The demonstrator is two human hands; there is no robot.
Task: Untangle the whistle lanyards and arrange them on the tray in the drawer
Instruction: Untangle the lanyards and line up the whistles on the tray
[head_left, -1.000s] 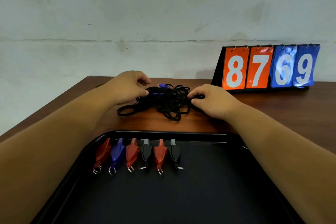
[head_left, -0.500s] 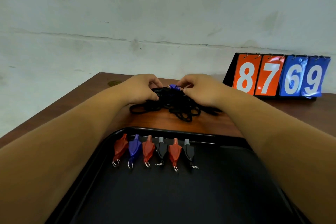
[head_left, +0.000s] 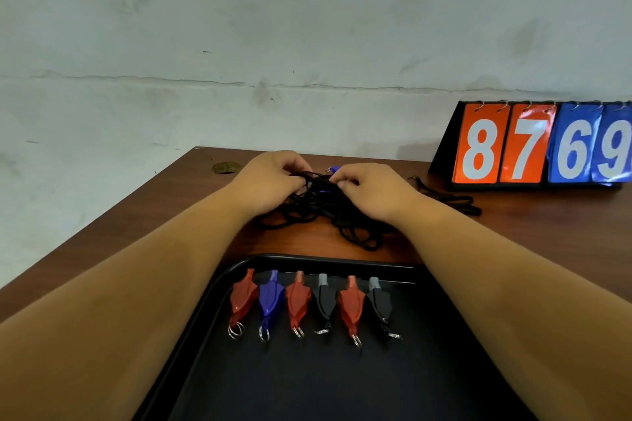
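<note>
Black cord makes up the whole tangle of lanyards [head_left: 321, 219]. It lies on the wooden table [head_left: 191, 188], directly under and between the two hands and just beyond the far rim of the tray [head_left: 328, 257]. The left hand [head_left: 270, 178] has its fingers curled into the top of the heap and pinches some strands. The right hand [head_left: 369, 190], close beside it, is curled in the same way and pinches cord near a blue whistle [head_left: 333, 169] that shows between the hands on their far side. Which strand each hand has, I cannot tell, because the fingers hide it.

The cord looks thin, soft and very light, with no stiffness of its own. I judge that it will follow any pull, and that a hard pull on a loose loop would only tighten the knots. The better place to take hold is probably the hard end, the whistle body or its ring, passing it back through the loops one by one. The plastic seems smooth and small, so it may slip in the fingers, but it does not look fragile.

One separate lanyard [head_left: 458, 198] lies stretched out to the right of the right hand, apart from the heap. Nearer to the person than the hands, between the forearms, a row of six whistles [head_left: 297, 301] lies on the tray, their rings toward the person. A scoreboard [head_left: 533, 147] stands far to the right of the right hand. No drawer can be made out.
</note>
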